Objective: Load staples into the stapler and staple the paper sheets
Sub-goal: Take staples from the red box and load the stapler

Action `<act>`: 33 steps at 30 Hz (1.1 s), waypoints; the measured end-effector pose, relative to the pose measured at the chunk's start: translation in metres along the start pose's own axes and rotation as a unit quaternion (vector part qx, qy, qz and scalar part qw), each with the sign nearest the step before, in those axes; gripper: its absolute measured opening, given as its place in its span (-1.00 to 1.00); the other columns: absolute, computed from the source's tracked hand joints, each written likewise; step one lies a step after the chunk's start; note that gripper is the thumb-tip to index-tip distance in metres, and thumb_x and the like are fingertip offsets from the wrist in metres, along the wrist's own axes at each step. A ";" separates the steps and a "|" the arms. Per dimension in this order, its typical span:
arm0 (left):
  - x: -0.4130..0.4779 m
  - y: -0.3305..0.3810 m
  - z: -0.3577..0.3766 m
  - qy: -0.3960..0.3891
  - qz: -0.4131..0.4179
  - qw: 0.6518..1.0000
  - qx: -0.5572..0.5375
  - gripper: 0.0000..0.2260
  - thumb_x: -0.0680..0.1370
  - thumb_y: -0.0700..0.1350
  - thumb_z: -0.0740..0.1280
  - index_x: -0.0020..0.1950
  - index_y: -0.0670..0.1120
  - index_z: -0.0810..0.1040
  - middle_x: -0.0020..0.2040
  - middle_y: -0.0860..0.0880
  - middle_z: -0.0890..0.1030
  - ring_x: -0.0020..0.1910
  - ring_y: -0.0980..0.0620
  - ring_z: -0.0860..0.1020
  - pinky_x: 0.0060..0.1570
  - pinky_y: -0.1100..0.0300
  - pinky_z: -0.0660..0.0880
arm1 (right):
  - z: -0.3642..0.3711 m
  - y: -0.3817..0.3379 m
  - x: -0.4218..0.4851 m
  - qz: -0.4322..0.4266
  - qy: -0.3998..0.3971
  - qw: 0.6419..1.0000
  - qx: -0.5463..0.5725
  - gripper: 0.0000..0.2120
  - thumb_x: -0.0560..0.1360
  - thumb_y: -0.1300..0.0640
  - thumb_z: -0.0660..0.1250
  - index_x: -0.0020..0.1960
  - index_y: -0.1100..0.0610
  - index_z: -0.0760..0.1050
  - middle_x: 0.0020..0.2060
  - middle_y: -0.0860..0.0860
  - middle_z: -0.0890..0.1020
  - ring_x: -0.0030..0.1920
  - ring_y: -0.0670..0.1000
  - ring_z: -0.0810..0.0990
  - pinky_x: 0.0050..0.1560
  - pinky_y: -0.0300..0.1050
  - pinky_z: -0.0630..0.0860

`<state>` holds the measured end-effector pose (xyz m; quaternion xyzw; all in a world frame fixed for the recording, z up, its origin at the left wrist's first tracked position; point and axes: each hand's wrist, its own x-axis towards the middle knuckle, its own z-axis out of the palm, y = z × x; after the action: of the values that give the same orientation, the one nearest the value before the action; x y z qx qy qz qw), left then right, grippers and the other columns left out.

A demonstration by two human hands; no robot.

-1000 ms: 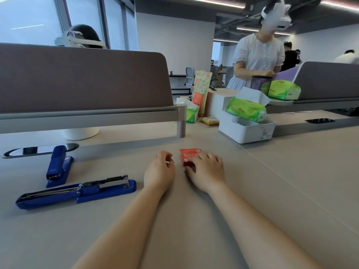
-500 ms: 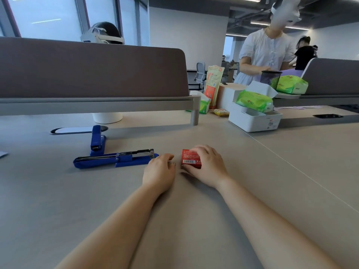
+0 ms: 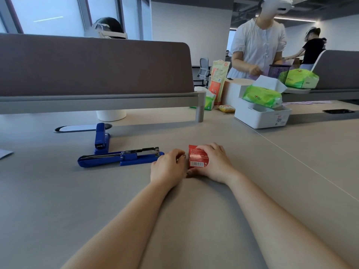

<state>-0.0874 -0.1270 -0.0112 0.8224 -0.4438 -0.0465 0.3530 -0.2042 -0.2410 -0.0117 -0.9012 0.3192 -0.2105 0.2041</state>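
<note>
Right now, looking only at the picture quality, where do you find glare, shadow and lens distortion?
Head view: glare falls on the shiny face of the red staple box, held in the right hand; soft shadows lie on the desk under both forearms; the wide-angle lens bends the divider panel and the desk seam; the people behind look slightly soft.

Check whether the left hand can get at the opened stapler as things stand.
Probably yes: the left hand lies right beside the opened stapler, its near end almost at the knuckles, with only bare desk between.
</note>
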 end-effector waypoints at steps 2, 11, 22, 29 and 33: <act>0.002 -0.001 0.000 -0.004 -0.003 0.999 -0.044 -0.80 0.56 0.06 0.20 0.13 0.12 0.53 0.07 0.06 0.65 0.07 -0.02 0.57 0.09 0.02 0.50 | -0.001 0.001 0.000 -0.031 0.003 0.999 0.037 -0.11 0.08 -0.22 0.56 0.32 0.00 0.34 0.24 -0.01 0.36 0.30 0.03 0.24 0.31 -0.14 0.22; 0.009 -0.004 -0.001 -0.001 -0.031 0.978 -0.205 -0.92 0.52 0.03 0.30 -0.08 0.23 0.44 -0.12 0.17 0.61 -0.08 0.13 0.61 0.03 -0.05 0.56 | 0.003 -0.001 0.005 -0.079 0.029 0.993 0.085 -0.15 0.12 -0.12 0.58 0.32 0.00 0.33 0.20 -0.06 0.35 0.26 -0.03 0.29 0.24 -0.21 0.21; 0.002 0.000 -0.008 0.005 -0.024 0.956 -0.291 -0.91 0.49 -0.04 0.35 -0.08 0.14 0.49 -0.10 0.05 0.63 -0.10 0.05 0.64 -0.05 0.00 0.62 | 0.004 -0.011 0.000 -0.111 0.067 0.990 0.059 -0.18 0.19 -0.10 0.56 0.35 0.01 0.29 0.29 0.02 0.35 0.31 0.02 0.28 0.26 -0.15 0.28; -0.002 -0.001 -0.008 0.052 -0.005 0.964 -0.261 -0.92 0.46 -0.01 0.40 -0.20 0.02 0.61 -0.26 0.03 0.66 -0.24 0.04 0.64 -0.21 0.16 0.59 | 0.003 -0.013 -0.002 -0.138 0.099 0.985 -0.005 -0.21 0.27 -0.09 0.51 0.40 0.02 0.25 0.31 0.02 0.33 0.32 0.05 0.28 0.22 -0.01 0.39; -0.002 0.000 -0.008 0.059 -0.011 0.965 -0.254 -0.88 0.50 -0.06 0.35 -0.22 0.01 0.62 -0.28 0.05 0.66 -0.29 0.09 0.60 -0.25 0.19 0.55 | 0.004 -0.012 -0.002 -0.135 0.076 0.988 -0.001 -0.20 0.30 -0.09 0.49 0.43 0.03 0.21 0.31 0.02 0.32 0.33 0.04 0.26 0.26 0.00 0.38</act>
<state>-0.0855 -0.1214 -0.0057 0.7117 -0.3864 -0.1133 0.5756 -0.1975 -0.2304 -0.0098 -0.9177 0.2096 -0.3034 0.1479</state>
